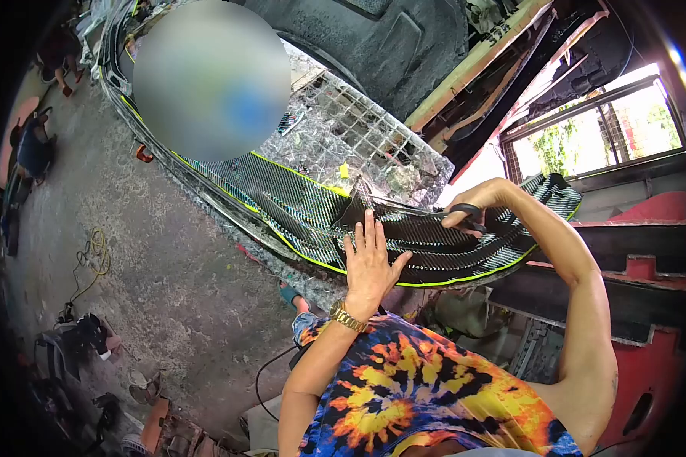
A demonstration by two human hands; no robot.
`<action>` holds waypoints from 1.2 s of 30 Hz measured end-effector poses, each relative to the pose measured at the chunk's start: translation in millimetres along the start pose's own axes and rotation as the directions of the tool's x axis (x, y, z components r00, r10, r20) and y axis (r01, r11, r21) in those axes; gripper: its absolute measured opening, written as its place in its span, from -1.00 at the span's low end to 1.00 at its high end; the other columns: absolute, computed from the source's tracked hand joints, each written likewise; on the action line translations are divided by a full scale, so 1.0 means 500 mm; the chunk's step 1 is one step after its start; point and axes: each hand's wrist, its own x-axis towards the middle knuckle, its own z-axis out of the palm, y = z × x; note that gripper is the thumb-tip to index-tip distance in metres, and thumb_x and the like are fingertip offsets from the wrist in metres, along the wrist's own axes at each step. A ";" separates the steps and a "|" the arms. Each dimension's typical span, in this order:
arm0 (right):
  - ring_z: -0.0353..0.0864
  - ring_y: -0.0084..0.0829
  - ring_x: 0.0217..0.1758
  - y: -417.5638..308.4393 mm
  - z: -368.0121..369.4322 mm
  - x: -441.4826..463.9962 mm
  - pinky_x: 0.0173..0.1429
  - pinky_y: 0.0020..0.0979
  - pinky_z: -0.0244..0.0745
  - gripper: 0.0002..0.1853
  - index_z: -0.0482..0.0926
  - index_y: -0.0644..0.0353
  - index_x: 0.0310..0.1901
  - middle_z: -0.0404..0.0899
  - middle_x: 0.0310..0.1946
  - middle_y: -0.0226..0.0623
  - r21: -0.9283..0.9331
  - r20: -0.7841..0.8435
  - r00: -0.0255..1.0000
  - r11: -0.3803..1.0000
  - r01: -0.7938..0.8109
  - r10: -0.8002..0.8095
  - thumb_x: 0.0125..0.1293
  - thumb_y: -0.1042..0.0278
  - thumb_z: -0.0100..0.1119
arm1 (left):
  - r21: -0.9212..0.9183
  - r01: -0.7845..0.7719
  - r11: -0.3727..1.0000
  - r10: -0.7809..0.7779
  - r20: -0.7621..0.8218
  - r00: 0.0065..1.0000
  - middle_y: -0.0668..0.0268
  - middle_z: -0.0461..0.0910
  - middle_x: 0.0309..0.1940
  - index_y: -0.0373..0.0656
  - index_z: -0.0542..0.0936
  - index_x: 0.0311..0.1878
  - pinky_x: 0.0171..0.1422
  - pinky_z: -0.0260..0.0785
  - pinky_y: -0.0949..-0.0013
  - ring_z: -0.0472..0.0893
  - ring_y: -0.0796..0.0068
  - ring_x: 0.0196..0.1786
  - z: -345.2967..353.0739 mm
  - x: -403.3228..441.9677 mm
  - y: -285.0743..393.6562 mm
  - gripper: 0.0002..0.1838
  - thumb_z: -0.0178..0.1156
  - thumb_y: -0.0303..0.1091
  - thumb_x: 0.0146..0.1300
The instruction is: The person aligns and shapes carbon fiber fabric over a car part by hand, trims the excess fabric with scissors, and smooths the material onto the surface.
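A long strip of black woven carbon-fibre-like cloth (434, 255), edged in bright yellow-green, lies along a curved part. My left hand (368, 260) rests flat on the cloth, fingers spread, with a gold watch (348, 315) on the wrist. To its right, my right hand (472, 209) grips the black handles of a pair of scissors (474, 220). Their blades point left along the cloth's upper edge, towards a raised fold (352, 211) just above my left fingertips. Whether the blades are apart cannot be made out.
A worn table with a grid surface (358, 122) stands beyond the cloth. Large dark moulded panels (404, 53) lean behind it. Red and dark parts (648, 266) are stacked at right. A yellow cable (95, 255) lies on the floor. People (34, 152) are at far left. A blurred circle hides the upper left.
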 end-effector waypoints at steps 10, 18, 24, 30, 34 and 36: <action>0.56 -0.60 -0.54 -0.040 0.027 0.035 -0.46 -0.53 0.35 -0.35 0.53 0.15 -0.32 0.52 -0.60 -0.47 -0.073 -0.216 0.972 0.994 0.081 -0.095 0.13 -0.43 0.32 | -0.001 0.009 1.000 -0.009 0.004 1.000 -0.01 0.06 0.56 -0.37 0.33 0.40 0.49 0.05 -0.14 0.26 0.01 0.48 0.000 -0.001 0.001 -0.07 0.06 0.33 0.28; 0.49 -0.61 -0.67 -0.030 0.054 0.017 -0.55 -0.51 0.26 -0.40 0.53 0.13 -0.53 0.46 -0.72 -0.48 -0.071 -0.342 0.916 0.978 0.194 -0.207 0.05 -0.34 0.44 | -0.015 0.002 1.000 -0.002 -0.018 1.000 -0.02 0.08 0.55 -0.37 0.34 0.39 0.46 0.09 -0.16 0.30 0.00 0.46 0.003 -0.001 0.000 -0.07 0.10 0.32 0.27; 0.47 -0.61 -0.68 -0.005 0.054 0.016 -0.56 -0.52 0.26 -0.45 0.51 0.11 -0.54 0.45 -0.72 -0.48 -0.040 -0.353 0.902 0.968 0.250 -0.247 0.10 -0.25 0.45 | -0.006 -0.008 1.000 0.007 -0.033 0.999 -0.02 0.09 0.54 -0.38 0.36 0.38 0.45 0.11 -0.16 0.31 -0.01 0.45 0.003 -0.001 -0.001 -0.07 0.10 0.32 0.26; 0.59 -0.57 -0.55 0.002 0.014 -0.017 -0.45 -0.49 0.42 -0.35 0.54 0.11 -0.39 0.53 -0.61 -0.43 0.008 -0.136 0.987 0.996 0.093 -0.091 0.18 -0.46 0.23 | 0.011 -0.010 1.000 0.010 -0.023 1.000 -0.01 0.06 0.55 -0.39 0.33 0.39 0.44 0.12 -0.14 0.30 -0.01 0.45 0.005 -0.001 -0.001 -0.06 0.09 0.33 0.27; 0.61 -0.52 -0.54 -0.035 -0.018 -0.003 -0.37 -0.41 0.52 -0.30 0.57 0.13 -0.27 0.56 -0.54 -0.44 -0.147 -0.104 0.994 0.988 -0.045 0.029 0.11 -0.52 0.24 | 0.016 -0.014 1.000 0.014 -0.020 1.000 -0.02 0.07 0.55 -0.40 0.32 0.39 0.44 0.11 -0.15 0.30 -0.02 0.45 0.004 -0.002 0.000 -0.06 0.08 0.34 0.28; 0.62 -0.54 -0.54 -0.056 -0.018 0.017 -0.41 -0.46 0.49 -0.29 0.55 0.16 -0.27 0.56 -0.54 -0.42 -0.148 -0.117 0.993 0.989 -0.015 -0.002 0.13 -0.50 0.25 | 0.019 -0.013 1.000 0.014 -0.024 1.000 -0.02 0.07 0.55 -0.40 0.32 0.39 0.45 0.10 -0.15 0.30 -0.03 0.45 0.006 -0.001 0.000 -0.05 0.07 0.33 0.28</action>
